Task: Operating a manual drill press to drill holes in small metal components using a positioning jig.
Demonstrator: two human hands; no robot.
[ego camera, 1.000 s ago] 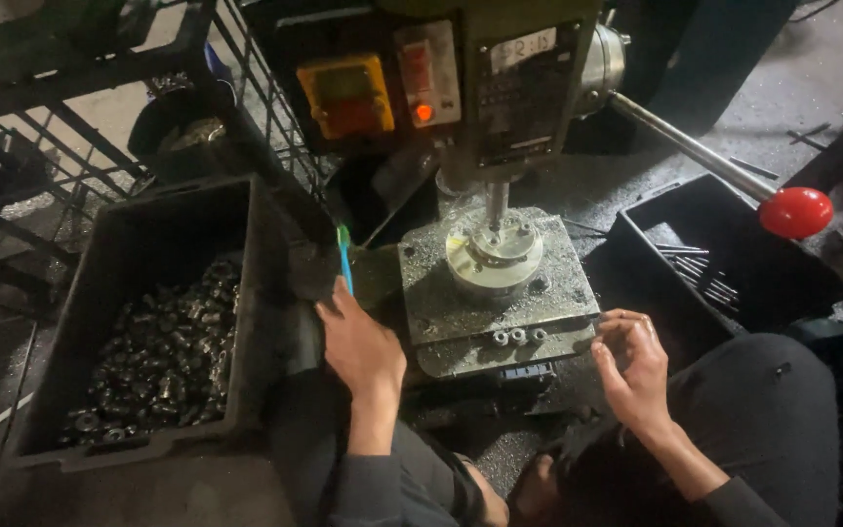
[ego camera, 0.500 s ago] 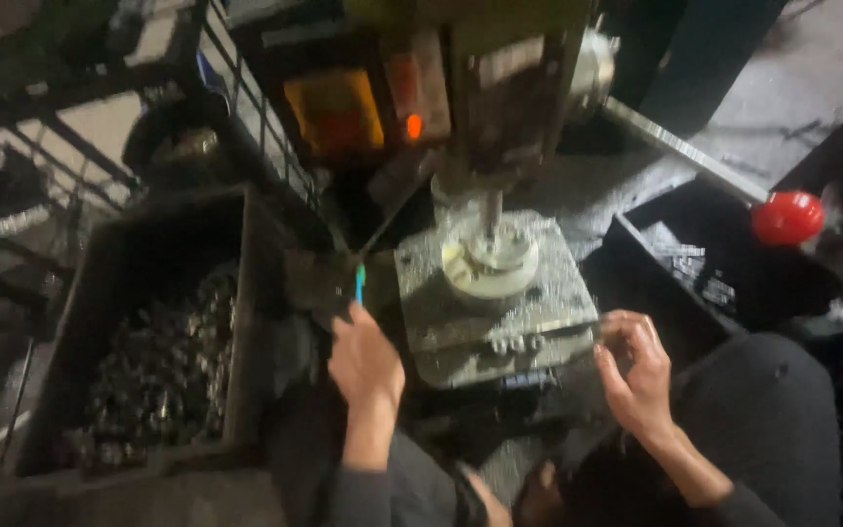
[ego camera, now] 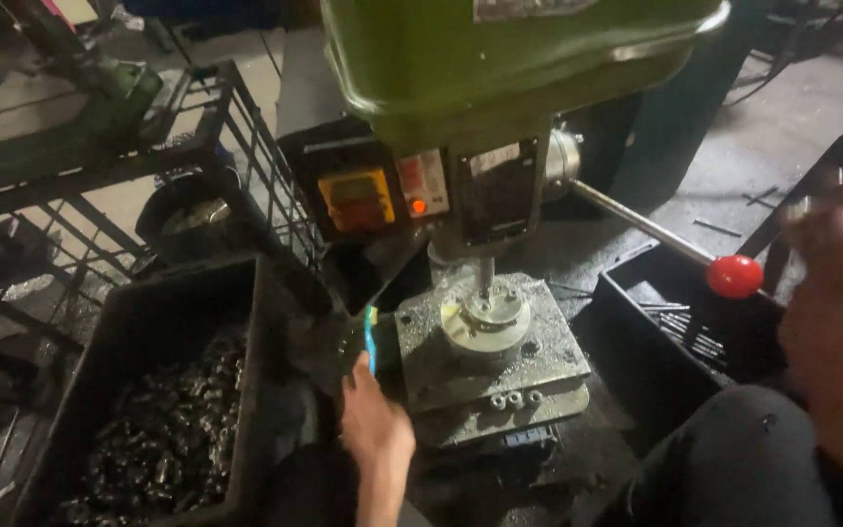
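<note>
My left hand (ego camera: 375, 422) sits at the left edge of the grey drill-press table (ego camera: 548, 366), closed around a thin blue-handled tool (ego camera: 371, 337) that points up. A round metal fixture (ego camera: 485, 327) lies on the table under the spindle of the green drill press (ego camera: 519, 59). Three small metal rings (ego camera: 514, 398) line the table's front edge. My right hand (ego camera: 836, 293) is raised at the far right, blurred, just right of the lever's red knob (ego camera: 734, 276). I cannot make out what, if anything, its fingers hold.
A black crate (ego camera: 148, 293) at the left holds several small dark metal parts (ego camera: 163, 429). Another black crate (ego camera: 656, 322) stands right of the table. A wire rack (ego camera: 246, 146) rises behind the left crate. An orange control panel (ego camera: 356, 200) faces me.
The view has moved closer and tilted up. My right hand has lifted from beside the table to the far right near the red knob. My left hand stays by the table's left edge.
</note>
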